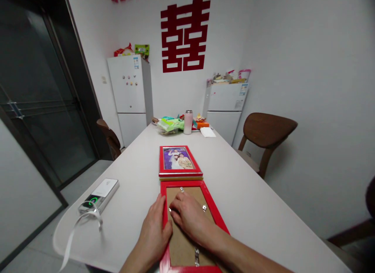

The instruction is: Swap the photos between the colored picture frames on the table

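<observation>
A red picture frame (215, 210) lies face down on the table, its brown backing board (180, 251) showing. My left hand (152, 229) holds the frame's left side, thumb over the rim and fingers along the edge. With bent fingers pressed together, my right hand (189, 212) works at a small metal clip (170, 209) on the left of the board; the fingertips partly cover it. Another clip (204, 207) sits on the right side, and a metal hanger piece (197, 256) is near the bottom. Just beyond lies a stack topped by a red framed photo (178, 158), face up.
A white power bank (101, 193) with a lit green ring and a white strap (70, 245) lies at the table's left edge. Farther back stand a pink bottle (188, 122) and green packages (170, 125). Wooden chairs (265, 130) flank the white table (252, 210).
</observation>
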